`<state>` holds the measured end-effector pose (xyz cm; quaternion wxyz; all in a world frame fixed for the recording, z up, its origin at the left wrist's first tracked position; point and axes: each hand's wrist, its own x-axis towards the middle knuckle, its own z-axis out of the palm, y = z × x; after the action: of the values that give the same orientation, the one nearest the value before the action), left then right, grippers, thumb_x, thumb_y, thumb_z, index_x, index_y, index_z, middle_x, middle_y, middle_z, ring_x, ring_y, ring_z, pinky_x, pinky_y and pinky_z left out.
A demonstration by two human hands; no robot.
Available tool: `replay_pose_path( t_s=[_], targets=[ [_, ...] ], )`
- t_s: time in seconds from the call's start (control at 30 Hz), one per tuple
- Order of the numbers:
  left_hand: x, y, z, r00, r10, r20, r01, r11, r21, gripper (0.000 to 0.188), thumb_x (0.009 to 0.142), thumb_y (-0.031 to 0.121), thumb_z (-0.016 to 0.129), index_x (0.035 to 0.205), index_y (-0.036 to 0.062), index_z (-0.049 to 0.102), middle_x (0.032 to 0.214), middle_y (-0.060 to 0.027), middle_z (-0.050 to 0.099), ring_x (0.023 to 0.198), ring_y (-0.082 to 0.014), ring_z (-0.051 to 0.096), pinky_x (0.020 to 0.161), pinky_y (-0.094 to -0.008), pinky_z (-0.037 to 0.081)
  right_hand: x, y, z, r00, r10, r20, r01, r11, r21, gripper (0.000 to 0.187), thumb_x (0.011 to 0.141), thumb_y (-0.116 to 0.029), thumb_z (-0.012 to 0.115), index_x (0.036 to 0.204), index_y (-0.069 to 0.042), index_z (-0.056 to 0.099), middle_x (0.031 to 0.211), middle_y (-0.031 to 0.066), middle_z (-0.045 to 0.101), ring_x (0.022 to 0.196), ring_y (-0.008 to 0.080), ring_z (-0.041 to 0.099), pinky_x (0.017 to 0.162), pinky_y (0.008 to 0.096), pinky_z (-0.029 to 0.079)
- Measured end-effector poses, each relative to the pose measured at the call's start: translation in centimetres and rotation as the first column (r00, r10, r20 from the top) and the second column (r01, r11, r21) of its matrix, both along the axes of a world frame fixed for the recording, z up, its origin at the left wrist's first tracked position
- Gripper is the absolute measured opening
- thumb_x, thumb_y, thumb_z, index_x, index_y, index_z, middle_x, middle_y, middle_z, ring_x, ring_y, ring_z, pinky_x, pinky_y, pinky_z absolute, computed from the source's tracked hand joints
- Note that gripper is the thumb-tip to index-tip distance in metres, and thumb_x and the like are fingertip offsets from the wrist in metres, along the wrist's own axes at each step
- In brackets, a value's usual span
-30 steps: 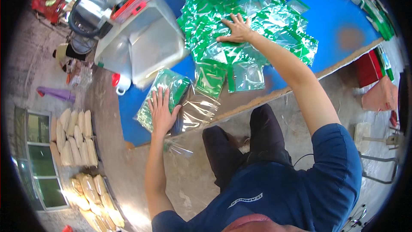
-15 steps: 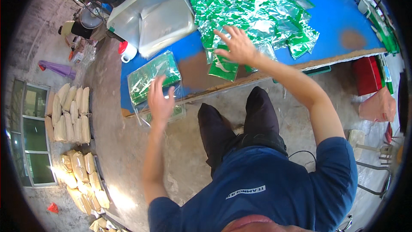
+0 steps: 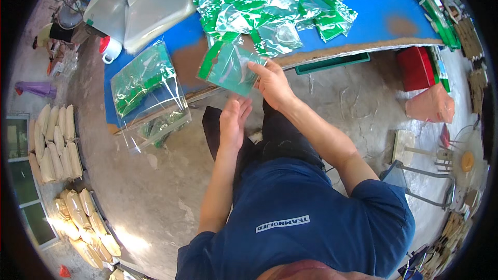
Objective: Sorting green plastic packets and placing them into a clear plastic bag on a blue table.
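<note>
My right hand [image 3: 274, 84] pinches a flat green plastic packet [image 3: 224, 67] by its right edge, thumb on top. The packet is held out over the front edge of the table, tilted, with a brighter green strip along its left end. Just below it, my left hand [image 3: 234, 123] is open with the fingers stretched, slightly blurred; whether it touches the packet I cannot tell. A large heap of shiny green-and-clear packets [image 3: 280, 2] covers the table behind. To the left lies a clear plastic bag [image 3: 174, 120] with green packets [image 3: 145, 80] inside, its mouth hanging over the table edge.
The blue table [image 3: 378, 0] has a worn brown front edge. A tray [image 3: 111, 8] with clear plastic sheets [image 3: 155, 10] stands back left, beside a white mug with a red top [image 3: 110, 49]. Under the table's right end is a red box [image 3: 415, 67]; a pink bag [image 3: 431, 105] stands nearby.
My right hand has picked a packet off the heap's near edge and brought it toward me. My left hand has left the clear bag and moved right, under the packet. The view has shifted.
</note>
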<state>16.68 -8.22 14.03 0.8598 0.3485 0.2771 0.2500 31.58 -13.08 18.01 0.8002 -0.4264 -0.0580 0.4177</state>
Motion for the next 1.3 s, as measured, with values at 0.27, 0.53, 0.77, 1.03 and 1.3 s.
replay_pose_path(
  t_s=[0.27,0.53,0.77,1.03,1.3],
  targets=[
    [3.2,0.9,-0.4,0.983,0.134,-0.129,-0.151,0.979,-0.138,0.038,0.092,0.017,0.071,0.126,0.0120,0.056,0.122,0.0001,0.062,0.110,-0.0149,0.060,0.093,-0.0382,0.052,9.1,-4.2,0.3,-0.137,0.268,0.954,0.353,0.912,-0.206,0.040,0.096,-0.033,0.059,0.124,-0.004,0.062,0.138,0.0192,0.053,0.132,0.0388,0.045,0.108,0.0492,0.036],
    [2.2,0.6,-0.4,0.999,0.036,-0.041,-0.044,0.978,-0.202,0.037,0.091,0.013,0.070,0.125,0.0081,0.056,0.121,-0.0046,0.062,0.111,-0.0198,0.059,0.098,-0.0439,0.051,6.7,-3.0,-1.2,-0.343,0.344,0.874,0.033,0.934,-0.355,0.037,0.081,-0.009,0.061,0.118,-0.004,0.062,0.112,0.0165,0.056,0.111,0.0359,0.053,0.099,0.0476,0.042],
    [2.2,1.4,-1.1,0.976,0.209,-0.061,-0.217,0.908,-0.358,0.041,0.090,0.014,0.072,0.126,0.0062,0.055,0.125,-0.0059,0.060,0.116,-0.0233,0.056,0.103,-0.0457,0.048,10.4,3.5,-0.2,-0.366,0.278,0.888,0.367,0.920,-0.136,0.050,0.089,-0.038,0.062,0.121,0.001,0.060,0.130,0.0212,0.055,0.125,0.0390,0.047,0.103,0.0494,0.040],
    [-3.3,4.0,-0.6,0.982,0.184,-0.044,-0.184,0.983,0.013,0.041,0.089,0.005,0.070,0.128,0.0037,0.056,0.122,-0.0089,0.064,0.113,-0.0225,0.062,0.101,-0.0399,0.049,7.2,-1.6,-3.1,-0.553,0.390,0.736,0.154,0.916,-0.370,0.065,0.085,-0.041,0.072,0.132,0.001,0.054,0.140,0.0186,0.051,0.137,0.0352,0.042,0.112,0.0475,0.035],
    [-0.9,2.5,0.2,0.986,-0.012,0.167,0.057,0.961,-0.270,0.050,0.088,0.013,0.073,0.133,0.0091,0.052,0.129,-0.0065,0.061,0.119,-0.0230,0.058,0.101,-0.0419,0.049,-0.4,-1.0,-0.7,0.998,0.052,-0.045,-0.055,0.996,-0.071,0.016,0.094,-0.014,0.063,0.110,-0.009,0.059,0.101,-0.0008,0.062,0.081,0.0079,0.056,0.069,0.0259,0.046]
  ],
)
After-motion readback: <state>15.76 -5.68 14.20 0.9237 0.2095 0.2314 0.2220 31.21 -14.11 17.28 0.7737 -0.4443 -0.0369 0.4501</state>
